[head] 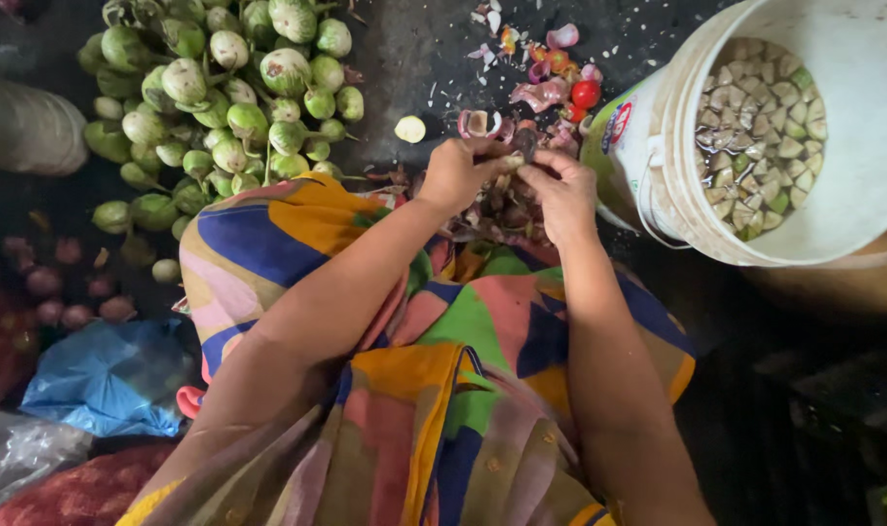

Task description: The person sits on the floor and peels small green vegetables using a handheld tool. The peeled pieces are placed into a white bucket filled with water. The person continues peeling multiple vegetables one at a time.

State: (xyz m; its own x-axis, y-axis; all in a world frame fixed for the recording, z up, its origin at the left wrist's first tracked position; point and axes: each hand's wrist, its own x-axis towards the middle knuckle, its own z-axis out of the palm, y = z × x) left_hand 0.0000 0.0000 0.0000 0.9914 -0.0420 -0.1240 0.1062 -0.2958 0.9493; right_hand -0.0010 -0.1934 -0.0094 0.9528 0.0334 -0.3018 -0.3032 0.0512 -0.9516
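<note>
From the head camera, looking straight down, both bare forearms reach forward over a lap draped in boldly coloured cloth (463,341) of blue, orange, green and pink. The left hand (456,173) and the right hand (562,195) meet over the far edge of the lap, fingers curled narrow around a small pale vegetable piece (514,161) pinched between them; it is too small and too covered by the fingers to tell more, or whether a blade is there. Just beneath the hands, on the cloth, lies a heap of brownish peelings (502,209).

Beyond the hands, on the dark floor, sits a scatter of pink and white onion skins (541,93) with a small red tomato (586,93) among them, and a single pale cut half (410,129) lies apart to the left of that scatter.

To the right, just beside the right hand, a white plastic bucket (852,156) holds water with many pale and green cut chunks (760,127) floating in it; its handle hangs down the near side.

To the upper left, a large pile of round green-and-white eggplants (224,97) spreads across the floor, touching the cloth's edge. Further left and lower, small reddish onions (64,292) lie blurred, near a crumpled blue plastic bag (112,380) and a red mesh sack (73,492).
</note>
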